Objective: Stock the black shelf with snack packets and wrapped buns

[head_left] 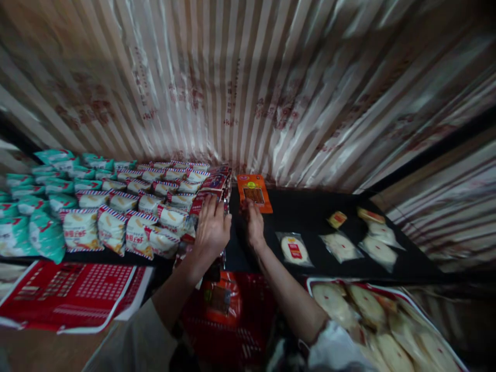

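In the middle of the frame, the left hand (211,227) lies flat with fingers spread on the dark red packets (211,188), not gripping. Just right of it, the right hand (253,223) reaches with loose fingers and touches the orange packet (254,192) on the black shelf (310,212).

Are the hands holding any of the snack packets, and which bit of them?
The left hand rests on the upright dark red packets; a grip cannot be told. The right hand touches the orange packet at its bottom edge.

orange packet (254,192): 1 | clear round-cake packets (294,249) on shelf: 4 | small yellow packets (337,219): 2
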A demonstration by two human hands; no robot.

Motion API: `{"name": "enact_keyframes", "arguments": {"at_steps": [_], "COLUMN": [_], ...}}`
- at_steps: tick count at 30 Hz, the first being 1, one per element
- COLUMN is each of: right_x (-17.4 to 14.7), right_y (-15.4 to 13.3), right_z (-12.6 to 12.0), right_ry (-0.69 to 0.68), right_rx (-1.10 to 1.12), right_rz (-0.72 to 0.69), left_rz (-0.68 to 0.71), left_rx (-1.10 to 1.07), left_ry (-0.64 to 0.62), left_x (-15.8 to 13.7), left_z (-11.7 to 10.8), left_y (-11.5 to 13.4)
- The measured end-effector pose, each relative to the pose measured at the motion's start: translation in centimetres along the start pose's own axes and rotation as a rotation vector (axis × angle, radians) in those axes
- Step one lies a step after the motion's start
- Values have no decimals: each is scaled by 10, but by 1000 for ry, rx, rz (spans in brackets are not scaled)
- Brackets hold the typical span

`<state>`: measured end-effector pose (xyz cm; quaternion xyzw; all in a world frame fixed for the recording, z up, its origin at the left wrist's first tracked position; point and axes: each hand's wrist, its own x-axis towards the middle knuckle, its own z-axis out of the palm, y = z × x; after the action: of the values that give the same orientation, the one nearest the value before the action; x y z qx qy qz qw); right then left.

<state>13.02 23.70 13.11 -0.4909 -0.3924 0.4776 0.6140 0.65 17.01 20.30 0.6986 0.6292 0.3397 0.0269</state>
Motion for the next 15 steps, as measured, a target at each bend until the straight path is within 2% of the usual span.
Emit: {"name": "enact_keyframes", "arguments": {"at_steps": [2,4,6,7,9,11,13,15], "right_x": [-45,-90,-130,-146,-168,-178,-178,-175], "right_y": [-11,-13,-3,6,30,54,75,89], "right_z": [-18,-38,-58,-68,-85,-94,-96,-92], "right_ry": [28,5,-61,-82,-187,-329,-481,-587], "right_rx": [38,-14,-88,-144,-340,-629,-928,-1079], "right_rz": [-30,-9,73,129,274,385,433,446], "left_rz": [107,198,226,201,28,-251,-544,-683], "left_rx": [-179,-347,-453,-469,-435,-371,-300,-270], "left_ry": [38,24,-20,-86,-283,-472,-644,-725], "left_x": [-28,-67,-114,-137,-176,-200,-209,-207], "left_z": [-14,-22,-19,-14,5,28,48,61], "left_y": [14,26,32,32,25,14,2,-6]}}
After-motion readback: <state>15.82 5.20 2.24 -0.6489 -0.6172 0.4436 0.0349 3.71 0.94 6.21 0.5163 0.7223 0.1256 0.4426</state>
